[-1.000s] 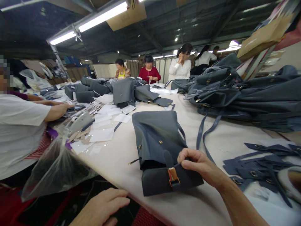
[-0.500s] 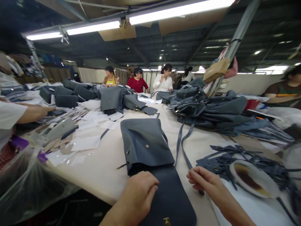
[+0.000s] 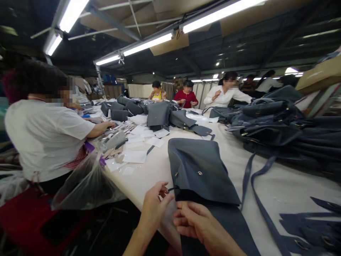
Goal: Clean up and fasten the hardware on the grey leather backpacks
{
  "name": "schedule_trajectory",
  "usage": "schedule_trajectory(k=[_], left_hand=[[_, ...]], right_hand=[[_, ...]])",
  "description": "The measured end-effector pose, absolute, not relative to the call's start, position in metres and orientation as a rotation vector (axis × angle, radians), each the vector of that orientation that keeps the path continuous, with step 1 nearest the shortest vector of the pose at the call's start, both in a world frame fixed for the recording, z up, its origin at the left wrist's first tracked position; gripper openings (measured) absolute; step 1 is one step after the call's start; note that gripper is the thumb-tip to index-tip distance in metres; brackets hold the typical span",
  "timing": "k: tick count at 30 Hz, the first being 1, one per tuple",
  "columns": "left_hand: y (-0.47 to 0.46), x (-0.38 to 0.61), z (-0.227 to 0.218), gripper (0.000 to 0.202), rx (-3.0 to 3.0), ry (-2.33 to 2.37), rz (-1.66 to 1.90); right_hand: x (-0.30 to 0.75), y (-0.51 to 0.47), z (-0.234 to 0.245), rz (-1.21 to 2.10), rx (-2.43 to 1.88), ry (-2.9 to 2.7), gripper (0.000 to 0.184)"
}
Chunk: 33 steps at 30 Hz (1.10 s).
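A dark blue-grey leather bag [image 3: 197, 160] lies on the table in front of me, its long flap stretched toward me. A small round metal fitting [image 3: 199, 173] sits on its face, and another is at its left side. At the bag's left edge, my left hand [image 3: 157, 199] pinches the end of a thin dark strap [image 3: 173, 188]. Beside it, my right hand [image 3: 197, 224] is over the flap [image 3: 226, 220] just below the bag's mouth. Its fingers are loosely curved and apart, with nothing visible in them. Long straps [image 3: 257, 177] trail to the bag's right.
A heap of similar bags [image 3: 279, 124] is at the right; more bags [image 3: 158, 115] stand at the back. Paper sheets [image 3: 134, 156] and scraps litter the left, above a clear plastic bag [image 3: 90, 188]. Strap pieces [image 3: 311, 227] lie right. A co-worker in white [image 3: 50, 135] works at left; others sit across.
My view has turned left. The left hand has moved to the strap at the bag's left side and pinches it. The right hand has left the long strap and come over beside the left.
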<state>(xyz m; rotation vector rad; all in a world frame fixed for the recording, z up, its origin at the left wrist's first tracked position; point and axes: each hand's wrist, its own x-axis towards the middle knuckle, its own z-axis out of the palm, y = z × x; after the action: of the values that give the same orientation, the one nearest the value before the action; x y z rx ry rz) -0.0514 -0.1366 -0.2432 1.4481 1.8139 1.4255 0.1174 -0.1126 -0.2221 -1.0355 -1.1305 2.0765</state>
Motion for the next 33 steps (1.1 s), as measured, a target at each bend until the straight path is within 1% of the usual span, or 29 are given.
schedule_trajectory(k=[2, 5, 8, 10, 17, 26, 30, 33], left_hand=[[-0.135, -0.044, -0.243, 0.009, 1.368, 1.774, 1.465], [-0.135, -0.036, -0.242, 0.016, 1.114, 1.614, 1.502], [-0.138, -0.032, -0.239, 0.02, 0.899, 1.389, 1.475], [-0.14, -0.032, -0.237, 0.023, 0.829, 1.278, 1.44], [-0.146, -0.037, -0.238, 0.03, 0.718, 1.123, 1.361], [-0.155, -0.037, -0.239, 0.031, 0.62, 0.986, 1.388], [-0.155, -0.032, -0.242, 0.03, 0.601, 1.055, 1.458], [-0.154, -0.029, -0.248, 0.025, 0.662, 1.17, 1.52]], right_hand=[[0.097, -0.108, -0.227, 2.131, -0.965, -0.932, 0.052], [0.081, -0.098, -0.234, 2.159, -0.927, -0.779, 0.045], [0.077, -0.091, -0.242, 2.142, -0.9, -0.761, 0.035], [0.076, -0.089, -0.247, 2.133, -0.861, -0.731, 0.032], [0.076, -0.084, -0.251, 2.151, -0.84, -0.602, 0.029], [0.079, -0.085, -0.252, 2.149, -0.805, -0.675, 0.028], [0.079, -0.086, -0.253, 2.136, -0.795, -0.672, 0.032], [0.08, -0.086, -0.253, 2.159, -0.793, -0.687, 0.034]])
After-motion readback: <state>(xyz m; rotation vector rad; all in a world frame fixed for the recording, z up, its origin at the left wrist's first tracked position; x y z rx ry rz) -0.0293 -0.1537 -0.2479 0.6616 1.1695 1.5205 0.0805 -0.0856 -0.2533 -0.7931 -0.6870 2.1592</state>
